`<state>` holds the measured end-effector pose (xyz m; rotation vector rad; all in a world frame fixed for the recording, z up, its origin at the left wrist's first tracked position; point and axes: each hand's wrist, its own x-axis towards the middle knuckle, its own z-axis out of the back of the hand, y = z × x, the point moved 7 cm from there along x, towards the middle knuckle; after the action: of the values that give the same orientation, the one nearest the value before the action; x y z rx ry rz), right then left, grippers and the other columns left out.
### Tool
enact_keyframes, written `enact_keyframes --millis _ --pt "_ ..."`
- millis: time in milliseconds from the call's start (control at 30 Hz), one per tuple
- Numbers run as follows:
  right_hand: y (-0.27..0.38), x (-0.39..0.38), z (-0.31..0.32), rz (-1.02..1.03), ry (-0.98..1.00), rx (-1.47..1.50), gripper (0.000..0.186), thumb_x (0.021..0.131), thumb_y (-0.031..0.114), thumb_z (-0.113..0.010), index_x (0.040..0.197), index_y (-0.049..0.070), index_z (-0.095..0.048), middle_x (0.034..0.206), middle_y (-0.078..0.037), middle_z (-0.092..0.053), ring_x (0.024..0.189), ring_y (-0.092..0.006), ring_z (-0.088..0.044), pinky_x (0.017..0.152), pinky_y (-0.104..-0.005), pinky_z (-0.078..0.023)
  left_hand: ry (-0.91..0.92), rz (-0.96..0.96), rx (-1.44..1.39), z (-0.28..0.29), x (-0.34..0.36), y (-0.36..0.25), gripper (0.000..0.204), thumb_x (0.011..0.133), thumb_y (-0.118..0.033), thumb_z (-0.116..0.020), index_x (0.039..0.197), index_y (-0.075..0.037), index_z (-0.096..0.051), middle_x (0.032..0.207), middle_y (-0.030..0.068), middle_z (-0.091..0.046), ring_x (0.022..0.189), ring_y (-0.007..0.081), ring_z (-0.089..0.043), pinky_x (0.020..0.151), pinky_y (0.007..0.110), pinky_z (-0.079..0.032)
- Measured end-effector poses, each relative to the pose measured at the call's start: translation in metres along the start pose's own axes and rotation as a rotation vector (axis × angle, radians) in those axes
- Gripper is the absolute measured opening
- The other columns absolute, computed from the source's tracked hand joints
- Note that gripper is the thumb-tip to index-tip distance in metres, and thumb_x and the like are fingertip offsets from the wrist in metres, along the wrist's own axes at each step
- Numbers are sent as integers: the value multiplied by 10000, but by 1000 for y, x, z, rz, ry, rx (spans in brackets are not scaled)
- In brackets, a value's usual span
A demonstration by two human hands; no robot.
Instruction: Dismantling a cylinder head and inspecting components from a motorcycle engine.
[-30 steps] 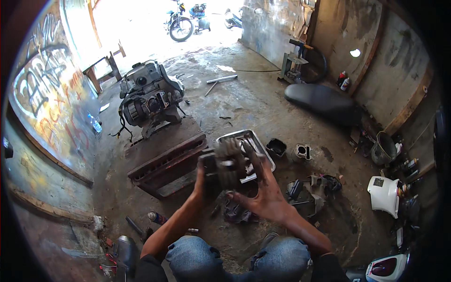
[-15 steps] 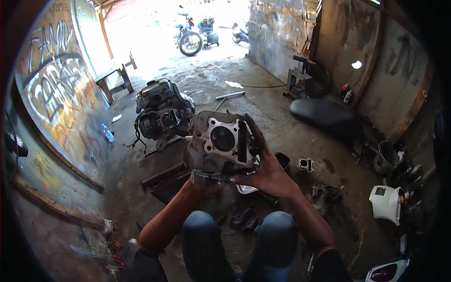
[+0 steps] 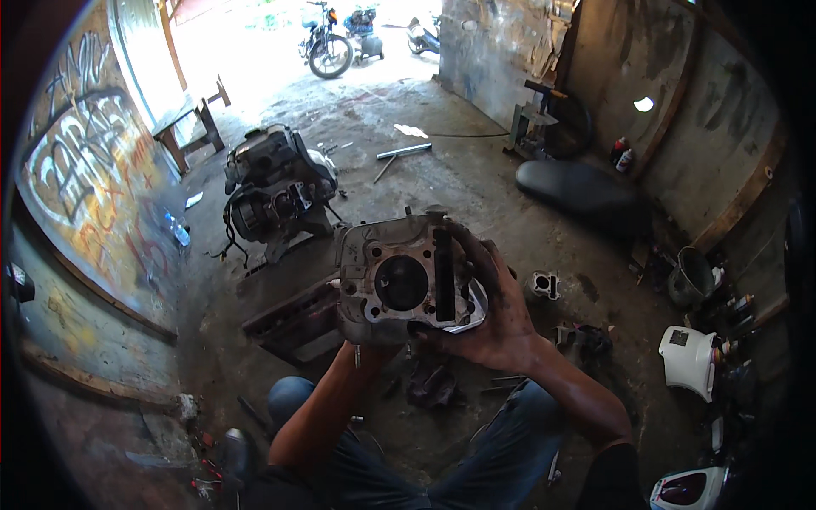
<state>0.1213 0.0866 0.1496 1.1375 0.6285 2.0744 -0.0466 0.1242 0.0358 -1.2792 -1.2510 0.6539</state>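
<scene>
Up in front of me is a grey metal engine cylinder head (image 3: 361,255), its flat face turned toward me. That face shows a round dark hollow, a long dark slot and several bolt holes. My right hand (image 3: 501,319) is closed round its right side, fingers over the far edge and thumb along the lower edge. My left hand (image 3: 371,352) bears it from underneath; the part hides its fingers. A pale metal rim (image 3: 472,310) shows between the part and my right palm.
A partly stripped engine (image 3: 276,183) stands on the floor ahead left, a dark tray-like piece (image 3: 293,319) nearer. A black seat (image 3: 582,195), a small cylinder block (image 3: 545,285), a bucket (image 3: 690,276) and a white panel (image 3: 687,361) lie rightward. A dark rag (image 3: 431,384) lies between my knees.
The cylinder head has been tilted so its face shows more squarely, and it sits slightly lower. My knees have spread apart. The view has shifted, moving the background up and left.
</scene>
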Motion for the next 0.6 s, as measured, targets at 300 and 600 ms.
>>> enact_keyframes --millis 300,600 --pt "-27 -11 -29 -30 -57 68 995 656 200 -891 1475 100 -335 1373 -199 -464 1251 -388 -494 1019 -448 -468 -273 106 -673 4 -18 40 517 993 -347 -375 1347 21 -455 1275 204 -583 1105 320 -636 872 438 -593" --pt "-32 -29 -45 -66 29 -292 743 690 226 -861 1350 381 -557 1551 -179 -198 1442 -437 -204 1118 -567 -321 -120 336 -1137 -17 -32 90 778 910 -586 -429 1468 -53 -336 1435 222 -432 1264 376 -518 979 553 -521"
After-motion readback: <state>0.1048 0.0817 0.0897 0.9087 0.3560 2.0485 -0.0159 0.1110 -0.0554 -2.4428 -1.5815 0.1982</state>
